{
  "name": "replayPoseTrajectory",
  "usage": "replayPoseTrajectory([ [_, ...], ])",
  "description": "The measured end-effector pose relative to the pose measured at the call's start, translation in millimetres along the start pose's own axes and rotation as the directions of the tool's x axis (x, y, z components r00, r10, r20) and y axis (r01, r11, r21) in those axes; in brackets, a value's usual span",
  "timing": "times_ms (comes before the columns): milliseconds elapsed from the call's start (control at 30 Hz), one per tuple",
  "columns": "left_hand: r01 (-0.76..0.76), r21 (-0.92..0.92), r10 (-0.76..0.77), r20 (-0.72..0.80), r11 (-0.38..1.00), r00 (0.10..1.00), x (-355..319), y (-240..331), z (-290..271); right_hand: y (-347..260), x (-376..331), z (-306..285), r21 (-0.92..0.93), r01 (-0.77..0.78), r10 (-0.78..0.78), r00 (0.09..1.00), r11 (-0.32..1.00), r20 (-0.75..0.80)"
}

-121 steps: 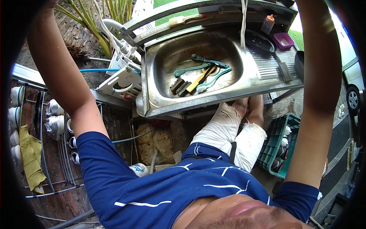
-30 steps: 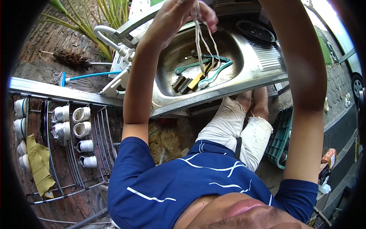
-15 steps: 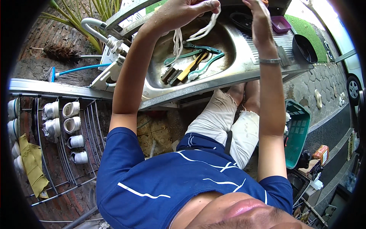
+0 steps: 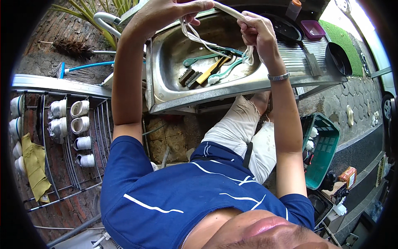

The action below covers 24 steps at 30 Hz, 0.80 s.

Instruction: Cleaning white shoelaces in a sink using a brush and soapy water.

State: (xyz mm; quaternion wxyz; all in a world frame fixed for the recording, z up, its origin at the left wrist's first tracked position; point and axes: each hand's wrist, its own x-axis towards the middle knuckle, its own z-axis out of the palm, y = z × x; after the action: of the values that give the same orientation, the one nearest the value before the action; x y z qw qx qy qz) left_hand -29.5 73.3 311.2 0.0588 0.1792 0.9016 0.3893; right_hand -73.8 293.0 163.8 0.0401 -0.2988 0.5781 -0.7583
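Over the metal sink [image 4: 155, 89], white shoelaces [image 4: 226, 9] stretch between my two raised hands. My left hand [image 4: 168, 12], at the top edge of the view, is closed on them with its thumb pointing right; some of its fingers are hidden. My right hand [image 4: 260, 36] grips the other part with curled fingers. Loose loops dangle from both hands into the basin. Below them lie a yellow-handled brush [image 4: 208, 72], a green-handled brush [image 4: 227, 72], another green handle [image 4: 197, 59] and dark-bristled brush heads [image 4: 187, 77].
Right of the basin are a black pan [image 4: 286, 27], a purple tub [image 4: 313, 29] and a black container [image 4: 338, 59]. A faucet [image 4: 108, 23] stands at left. White shoes [image 4: 80, 125] sit on a rack [image 4: 62, 195]. A green crate [image 4: 321, 151] stands by my right arm.
My right hand has moved left and down and curled round the laces, where before it was held flat and apart. The laces now span both hands. My left hand has shifted left.
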Motion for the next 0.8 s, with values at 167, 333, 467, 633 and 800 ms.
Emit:
replayPoseTrajectory([
  [167, -0.099, -0.043, 0.097, -0.066, 0.994, 0.993, -5.8, 4.0, 0.8, 7.1, -5.4, 9.6, 0.054, 0.079, -0.075, 0.995, 0.995, -0.069],
  [333, -0.114, -0.077, 0.103, -0.128, 0.990, 0.986, -8.0, 3.2, -6.6, 10.0, -6.1, 28.2, 0.053, 0.135, -0.135, 0.991, 0.989, -0.002],
  [467, -0.145, -0.104, 0.135, -0.104, 0.984, 0.985, -9.4, 9.0, -10.7, 11.7, -5.9, 29.9, -0.075, 0.236, -0.236, 0.972, 0.969, 0.017],
  [633, -0.194, -0.084, 0.184, -0.118, 0.977, 0.976, -9.5, 12.9, -11.5, 21.0, -2.7, 36.5, -0.112, 0.286, -0.291, 0.956, 0.952, -0.034],
  [800, -0.138, 0.115, 0.154, -0.141, 0.984, 0.978, -13.2, 30.3, -13.4, 17.6, -6.3, 39.0, -0.242, 0.245, -0.248, 0.969, 0.939, 0.021],
])
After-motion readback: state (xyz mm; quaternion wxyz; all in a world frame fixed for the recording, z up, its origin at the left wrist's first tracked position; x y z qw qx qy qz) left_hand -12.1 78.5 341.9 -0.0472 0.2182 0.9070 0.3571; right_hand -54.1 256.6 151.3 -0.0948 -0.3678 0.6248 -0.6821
